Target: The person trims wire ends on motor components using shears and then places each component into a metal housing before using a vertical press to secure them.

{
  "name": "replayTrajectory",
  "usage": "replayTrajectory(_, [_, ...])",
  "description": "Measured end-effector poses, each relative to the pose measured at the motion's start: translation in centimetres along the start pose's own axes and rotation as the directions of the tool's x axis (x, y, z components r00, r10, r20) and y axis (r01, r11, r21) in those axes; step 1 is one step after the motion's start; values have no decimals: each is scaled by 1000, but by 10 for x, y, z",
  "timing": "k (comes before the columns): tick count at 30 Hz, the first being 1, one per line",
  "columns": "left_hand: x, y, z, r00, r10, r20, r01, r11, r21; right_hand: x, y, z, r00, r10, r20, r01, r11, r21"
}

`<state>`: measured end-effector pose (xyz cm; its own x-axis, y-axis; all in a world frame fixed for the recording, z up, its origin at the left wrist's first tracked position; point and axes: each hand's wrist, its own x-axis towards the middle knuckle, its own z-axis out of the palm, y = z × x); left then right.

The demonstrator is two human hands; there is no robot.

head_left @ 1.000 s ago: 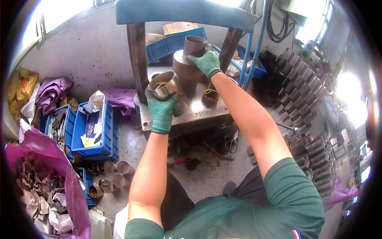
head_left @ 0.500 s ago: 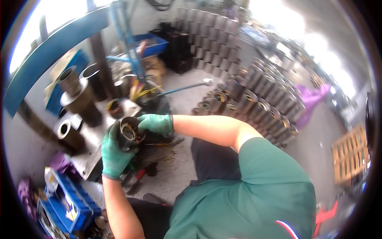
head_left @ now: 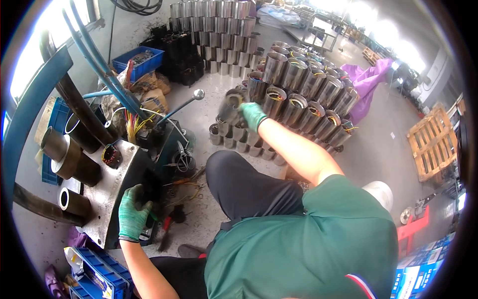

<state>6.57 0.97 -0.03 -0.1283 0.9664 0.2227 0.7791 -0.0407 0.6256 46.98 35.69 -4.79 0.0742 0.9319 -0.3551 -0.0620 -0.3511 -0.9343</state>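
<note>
Meanwhile, one hand is full and the other is free

Evidently the work spans two places: the counter (head_left: 107,197) between 8 and 9 o'clock, and the stacks around 12 and 1. Close to the middle of the view, towards 12 o'clock, a metal tube (head_left: 229,109) hangs from the person's right hand (head_left: 254,115). The tube is blurred, yet a pale ring shows at its upper end. That grip is narrow, clamped on the tube's right side; how far the fingers reach inside cannot be told.

Just below the tube in the view stand short tubes (head_left: 240,133) in low rows; whether it touches them is unclear. Towards 1 o'clock rises a stack of wired tubes (head_left: 294,74), coloured leads poking from several tops.

At 8 o'clock the left hand (head_left: 133,212) hovers beside the counter's edge, apparently empty, its grip fairly wide, with the thumb apart from the fingers. On the counter, at 9 o'clock, a wound coil (head_left: 111,156) stands alone, and beyond it a bare tube (head_left: 55,142) sits on a round block (head_left: 82,167).

Probably the step in hand is setting the held tube among the others. If so, the next move calls for lining it up over a level spot, keeping it upright, and loosening the fingers only once its base is supported.
</note>
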Motion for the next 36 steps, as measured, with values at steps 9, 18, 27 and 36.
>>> replayTrajectory(9, [9,-21,18,995,-56,80,61,996,-66,124,6,-44,867,118,-483,79,927,368])
replayTrajectory(18, [-8,-6,-7,985,-130,114,119,988,98,41,-5,8,986,141,-95,-51,780,624])
replayTrajectory(27, [15,-36,-14,985,-156,-68,168,961,221,-110,9,137,684,-161,711,-112,941,321])
replayTrajectory(36, [89,-95,-13,812,-284,-510,452,858,242,-127,62,260,508,-305,805,-33,927,373])
